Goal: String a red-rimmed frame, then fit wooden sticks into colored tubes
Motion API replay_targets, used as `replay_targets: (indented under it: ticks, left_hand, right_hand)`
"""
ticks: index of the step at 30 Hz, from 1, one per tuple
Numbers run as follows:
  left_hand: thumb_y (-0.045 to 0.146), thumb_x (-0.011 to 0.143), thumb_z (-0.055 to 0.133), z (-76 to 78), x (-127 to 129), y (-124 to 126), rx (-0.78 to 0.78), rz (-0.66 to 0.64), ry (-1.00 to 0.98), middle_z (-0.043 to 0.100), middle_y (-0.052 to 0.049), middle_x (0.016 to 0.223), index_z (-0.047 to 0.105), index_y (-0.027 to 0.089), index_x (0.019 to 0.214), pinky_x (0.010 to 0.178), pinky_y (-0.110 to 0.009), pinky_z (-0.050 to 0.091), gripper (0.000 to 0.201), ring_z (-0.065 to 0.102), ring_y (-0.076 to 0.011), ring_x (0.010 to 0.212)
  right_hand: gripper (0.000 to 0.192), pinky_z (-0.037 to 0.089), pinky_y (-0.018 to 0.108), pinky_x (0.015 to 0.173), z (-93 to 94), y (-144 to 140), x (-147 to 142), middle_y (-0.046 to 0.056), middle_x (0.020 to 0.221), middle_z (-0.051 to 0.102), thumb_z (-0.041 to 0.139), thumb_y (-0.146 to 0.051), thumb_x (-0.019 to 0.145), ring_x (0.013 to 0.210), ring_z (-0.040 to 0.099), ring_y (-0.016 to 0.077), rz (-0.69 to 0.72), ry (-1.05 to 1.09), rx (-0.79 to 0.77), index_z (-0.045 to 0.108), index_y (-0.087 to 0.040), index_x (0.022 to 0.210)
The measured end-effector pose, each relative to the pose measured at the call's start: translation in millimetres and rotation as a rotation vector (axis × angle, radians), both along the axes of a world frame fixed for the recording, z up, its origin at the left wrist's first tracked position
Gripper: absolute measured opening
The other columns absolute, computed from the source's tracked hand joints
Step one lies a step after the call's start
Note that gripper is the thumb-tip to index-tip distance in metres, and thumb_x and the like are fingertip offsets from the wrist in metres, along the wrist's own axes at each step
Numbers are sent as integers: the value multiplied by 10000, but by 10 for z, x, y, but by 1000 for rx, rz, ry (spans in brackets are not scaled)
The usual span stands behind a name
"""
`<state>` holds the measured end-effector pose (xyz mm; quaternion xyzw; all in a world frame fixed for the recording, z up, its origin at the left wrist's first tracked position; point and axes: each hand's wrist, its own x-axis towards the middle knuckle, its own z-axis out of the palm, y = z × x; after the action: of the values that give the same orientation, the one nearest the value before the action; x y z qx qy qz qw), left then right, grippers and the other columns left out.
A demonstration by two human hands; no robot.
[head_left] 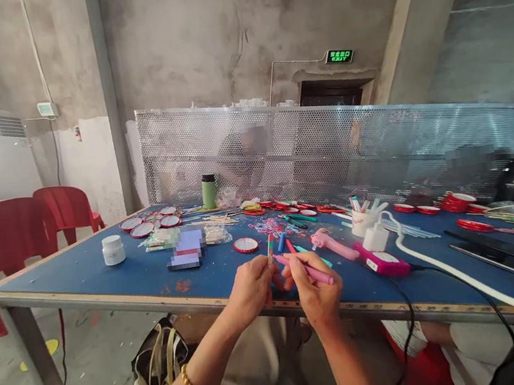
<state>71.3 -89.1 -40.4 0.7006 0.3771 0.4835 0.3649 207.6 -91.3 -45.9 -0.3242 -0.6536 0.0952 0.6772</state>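
My left hand, closed near the table's front edge, pinches a thin stick whose upper part shows green and orange-red bands. Close beside it, my right hand grips a pink marker like a pen. The marker's tip points left at the stick; whether they touch is hard to make out. Just beyond my hands lie a blue marker, a red marker and a teal marker. A round red-rimmed disc lies left of the stick.
On the blue table stand a white jar, a phone, a green bottle and a cup of markers. A pink glue gun, a magenta device and a white cable occupy the right. A perforated metal screen stands behind.
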Motion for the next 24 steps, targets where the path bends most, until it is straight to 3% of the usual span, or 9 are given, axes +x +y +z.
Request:
replay_targets:
  ticks: [9,24]
  left_hand:
    - [481,938,374,-2,2,9,-4,-7,-15,677,-12,718,512,183,735,391,-184,318,385,495,-61,368]
    - [476,964,349,-58,-7,38,40,-25,0,676,2,736,498,190,732,399,-185,322,397,516,-63,385]
  right_hand:
    - [218,484,224,470,-25,10,-1,-7,636,663,559,-326,940,449,589,104,-78,-50,54,653,-179,809]
    - [198,475,213,445,19,-1,-28,-9,626,677,553,-303,936,425,588,100,-77,-73,76,663,-181,824]
